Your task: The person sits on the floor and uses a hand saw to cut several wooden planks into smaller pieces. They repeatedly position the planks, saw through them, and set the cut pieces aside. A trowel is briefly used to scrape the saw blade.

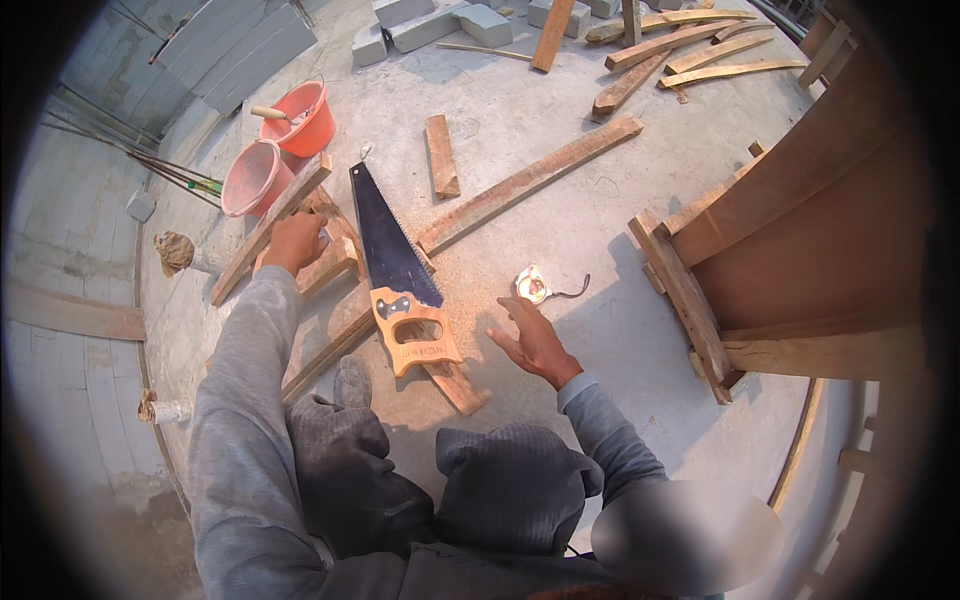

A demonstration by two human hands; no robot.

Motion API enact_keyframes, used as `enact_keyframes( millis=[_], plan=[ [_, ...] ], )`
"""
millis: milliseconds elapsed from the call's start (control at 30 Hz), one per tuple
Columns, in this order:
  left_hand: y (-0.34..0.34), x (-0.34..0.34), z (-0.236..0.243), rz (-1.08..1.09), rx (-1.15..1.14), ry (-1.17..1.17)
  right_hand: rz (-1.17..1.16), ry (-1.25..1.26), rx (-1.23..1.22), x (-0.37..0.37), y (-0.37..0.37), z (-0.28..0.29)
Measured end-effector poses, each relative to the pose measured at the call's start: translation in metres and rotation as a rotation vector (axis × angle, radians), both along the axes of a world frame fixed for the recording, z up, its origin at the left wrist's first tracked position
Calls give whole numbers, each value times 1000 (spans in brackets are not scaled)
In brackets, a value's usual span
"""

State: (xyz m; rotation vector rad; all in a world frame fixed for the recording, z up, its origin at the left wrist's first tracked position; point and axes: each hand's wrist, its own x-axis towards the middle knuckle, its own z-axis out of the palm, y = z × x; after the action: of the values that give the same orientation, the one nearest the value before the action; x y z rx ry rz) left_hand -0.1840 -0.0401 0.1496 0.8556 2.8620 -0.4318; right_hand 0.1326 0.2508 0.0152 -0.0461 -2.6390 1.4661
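My left hand (296, 242) is curled on a short piece of wood (328, 262) beside a longer upright-edged plank (240, 268). A handsaw (385, 250) with a dark blade and light wooden handle lies across timber in front of me. My right hand (532, 345) has its fingers spread, just below a tape measure (532, 284) with a black strap on the concrete floor. A long batten (530, 180) runs diagonally under the saw, and a short block (441, 155) lies above it.
Two pink buckets (250, 180), one with a wooden-handled tool, sit at back left near metal rods. Grey blocks (483, 25) and several timber pieces (727, 73) lie at the back. A wooden formwork structure (790, 240) stands at right. A block wall (70, 250) borders the left.
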Motion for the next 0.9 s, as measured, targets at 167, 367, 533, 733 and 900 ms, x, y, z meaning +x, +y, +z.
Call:
enact_keyframes(
  millis=[167, 367, 533, 733, 900],
  plan=[
    [52, -53, -19, -163, 161, -8, -136, -331, 49, 27, 21, -23],
    [59, -123, -39, -154, 283, 51, -184, -360, 109, 22, 24, -10],
    [11, -205, -79, -125, 594, 227, -284, -471, 192, 38, 22, -9],
    [-38, -287, -104, -183, 839, 472, -321, -658, 223, 65, -18, -19],
    [-81, -379, -109, 140, 897, 383, -466, -870, 246, 75, -55, -11]
  ],
)
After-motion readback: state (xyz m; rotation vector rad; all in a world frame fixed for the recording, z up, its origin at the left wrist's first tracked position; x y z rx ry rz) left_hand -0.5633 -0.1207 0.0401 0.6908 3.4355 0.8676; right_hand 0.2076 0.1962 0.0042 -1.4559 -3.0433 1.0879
